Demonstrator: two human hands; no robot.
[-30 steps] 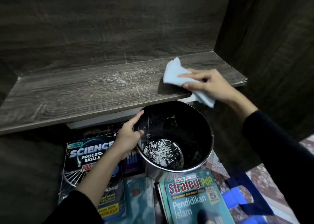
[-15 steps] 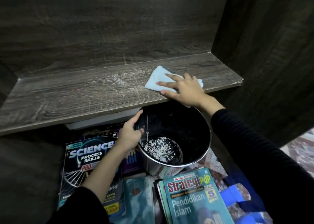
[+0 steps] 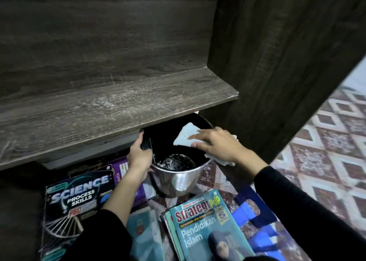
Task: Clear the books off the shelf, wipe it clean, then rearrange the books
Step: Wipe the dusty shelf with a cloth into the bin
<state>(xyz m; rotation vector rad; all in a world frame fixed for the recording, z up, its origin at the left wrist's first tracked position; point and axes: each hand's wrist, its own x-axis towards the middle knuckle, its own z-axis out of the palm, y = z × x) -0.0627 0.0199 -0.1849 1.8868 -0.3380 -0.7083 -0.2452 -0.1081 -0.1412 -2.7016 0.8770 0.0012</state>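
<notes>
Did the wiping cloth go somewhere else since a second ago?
Yes. The cloth, held by the right hand, has come off the shelf board, forward and down past its front edge, and is now over the open pot.

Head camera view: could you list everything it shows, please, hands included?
shelf: one, dark wood, across the upper left, with a pale dusty smear near its middle
bucket: one, shiny metal outside and black inside, under the shelf's front edge, with white crumbs at its bottom
cloth: one, pale, over the bucket's mouth
books: at least four, with dark blue, purple and teal covers, lying flat below the bucket
bag: one, it seems, blue, right of the books
floor: patterned maroon and white, right side
left hand: black sleeve, grips the bucket's rim
right hand: black sleeve, holds the cloth
</notes>
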